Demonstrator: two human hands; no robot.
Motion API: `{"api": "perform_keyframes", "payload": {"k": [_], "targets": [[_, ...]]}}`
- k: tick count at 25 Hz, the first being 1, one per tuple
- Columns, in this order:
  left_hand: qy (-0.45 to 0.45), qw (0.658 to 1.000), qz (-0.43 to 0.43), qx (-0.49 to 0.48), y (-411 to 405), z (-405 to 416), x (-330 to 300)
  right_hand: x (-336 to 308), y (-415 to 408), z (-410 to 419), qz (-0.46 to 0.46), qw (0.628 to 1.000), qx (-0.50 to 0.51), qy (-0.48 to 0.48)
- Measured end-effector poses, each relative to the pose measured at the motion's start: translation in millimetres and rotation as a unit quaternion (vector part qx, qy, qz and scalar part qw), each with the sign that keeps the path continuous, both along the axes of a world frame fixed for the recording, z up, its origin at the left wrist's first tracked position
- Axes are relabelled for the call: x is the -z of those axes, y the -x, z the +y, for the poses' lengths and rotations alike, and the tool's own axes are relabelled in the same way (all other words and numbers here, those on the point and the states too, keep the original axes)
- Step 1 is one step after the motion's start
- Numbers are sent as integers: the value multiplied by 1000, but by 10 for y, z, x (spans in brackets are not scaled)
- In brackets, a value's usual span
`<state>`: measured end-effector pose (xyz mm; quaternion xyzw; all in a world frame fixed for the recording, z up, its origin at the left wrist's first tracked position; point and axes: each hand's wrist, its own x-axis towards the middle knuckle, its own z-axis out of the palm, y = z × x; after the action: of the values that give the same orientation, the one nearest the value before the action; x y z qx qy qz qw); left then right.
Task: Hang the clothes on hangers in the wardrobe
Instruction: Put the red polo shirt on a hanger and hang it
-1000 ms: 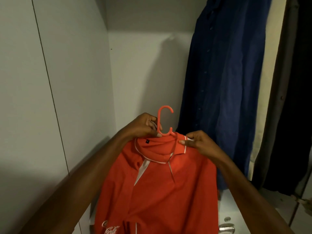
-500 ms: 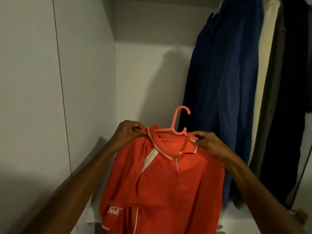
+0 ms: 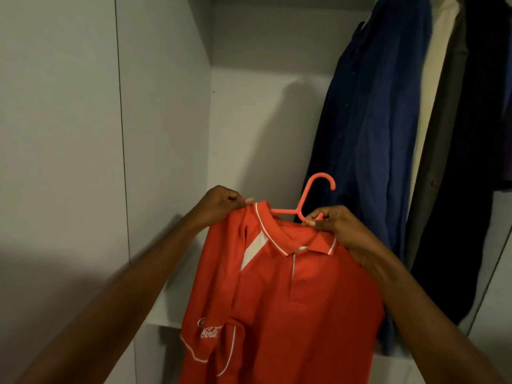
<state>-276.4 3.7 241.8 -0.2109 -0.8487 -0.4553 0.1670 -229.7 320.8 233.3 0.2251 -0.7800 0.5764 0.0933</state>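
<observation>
Two bare forearms reach forward and up into the wardrobe (image 3: 166,106), both hands raised at the same height. The left hand (image 3: 221,203) has its fingers (image 3: 235,199) curled, pinching the shoulder of the one red polo shirt (image 3: 291,300) just beside the collar, thumb tip pressed against the white piping. The right hand (image 3: 335,223) has its fingers (image 3: 315,220) clenched round the base of the hook of the one coral plastic hanger (image 3: 313,195), together with the back of the collar there. The hanger's hook rises above and between the two sets of fingers, its open end turned to the right; one arm of the hanger runs leftward from the right fingers into the collar toward the left fingers. The shirt hangs below both hands, front facing the camera, with one white panel under the collar and white script lettering on the sleeve that droops below the left fingers.

Beyond the right fingers hang several garments, counted as four that can be told apart: one blue shirt (image 3: 374,134) just behind the hook, one cream garment (image 3: 432,79), one grey garment (image 3: 448,134) and one black garment (image 3: 476,134). Whatever holds them up lies out of view. A white shelf (image 3: 166,314) sits below the left forearm.
</observation>
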Motion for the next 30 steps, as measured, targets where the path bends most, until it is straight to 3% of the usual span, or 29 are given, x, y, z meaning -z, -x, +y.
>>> {"api": "perform_keyframes", "payload": {"k": [2, 4, 5, 7, 11, 19, 22, 26, 30], "targets": [[45, 987, 35, -148, -141, 47, 151, 43, 37, -50, 5, 999, 35, 5], [143, 962, 39, -230, -308, 124, 360, 94, 23, -110, 2, 999, 48, -3], [175, 955, 19, -240, -352, 163, 456, 107, 13, -134, -2, 999, 47, -6], [153, 956, -12, -249, -345, 179, 576, 89, -8, -170, -1, 999, 43, -21], [152, 943, 63, -290, -397, -12, 567, 25, -77, -83, 45, 990, 53, -123], [126, 958, 111, -231, -296, -316, -69, -107, -381, 93, 82, 940, 26, -331], [133, 967, 131, -175, -217, -250, -191, -99, -454, -79, 95, 930, -3, -355], [169, 977, 60, -113, -177, -235, -91, -15, -365, -335, 172, 912, 77, -365], [110, 986, -116, 41, -222, -116, 23, 110, -297, -536, 104, 939, 81, -319]]}}
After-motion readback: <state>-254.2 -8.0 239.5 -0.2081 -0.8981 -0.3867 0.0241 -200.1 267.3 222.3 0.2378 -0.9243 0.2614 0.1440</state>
